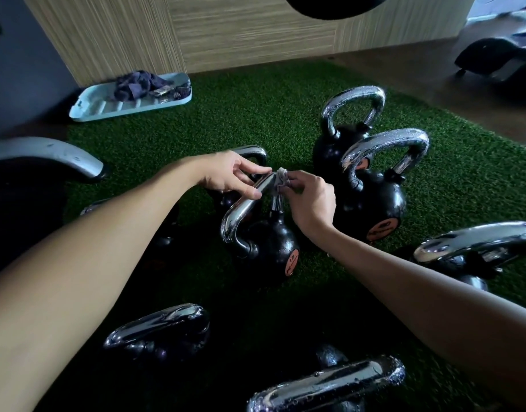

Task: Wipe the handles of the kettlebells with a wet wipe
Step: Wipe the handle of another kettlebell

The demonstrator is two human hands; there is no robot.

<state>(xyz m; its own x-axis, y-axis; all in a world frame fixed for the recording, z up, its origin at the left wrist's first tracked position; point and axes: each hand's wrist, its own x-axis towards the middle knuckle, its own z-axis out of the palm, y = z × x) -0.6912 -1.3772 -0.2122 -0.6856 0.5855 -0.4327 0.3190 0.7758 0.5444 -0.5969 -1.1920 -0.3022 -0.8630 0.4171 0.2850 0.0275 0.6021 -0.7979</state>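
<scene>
Centre kettlebell (270, 248): black ball with an orange round label, standing upright on the green turf (196, 129) – every place below is told from it.
Handle (240, 209): chrome loop rising from the centre kettlebell, its top between the two hands.
Wet wipe (281, 179): small grey-white wad bunched on the top right bend of the handle, touching the metal.
Left hand (229, 173): on the top of the handle from the left, fingers curled over it and the thumb lying along the bar, holding it.
Right hand (312, 197): just right of the handle's top, fingertips pinched narrow on the wet wipe and pressing it to the chrome.
Near right kettlebell (374, 203): just right of the centre kettlebell, upright, orange label low on its front, water beads on its chrome grip.
Far right kettlebell (330, 147): behind the near right one, upright, its grip wet too.
Edge kettlebell (476, 242): well to the right, only its shiny grip and part of its body in view.
Front kettlebells: two nearer the person – one front left (157, 325), one front right (330, 385), with beads on its bar.
Tray (107, 110): pale blue, far back left on the edge of the turf, with a dark purple cloth (139, 84) heaped in it.
Chrome leg (47, 153): curved, well to the left.
</scene>
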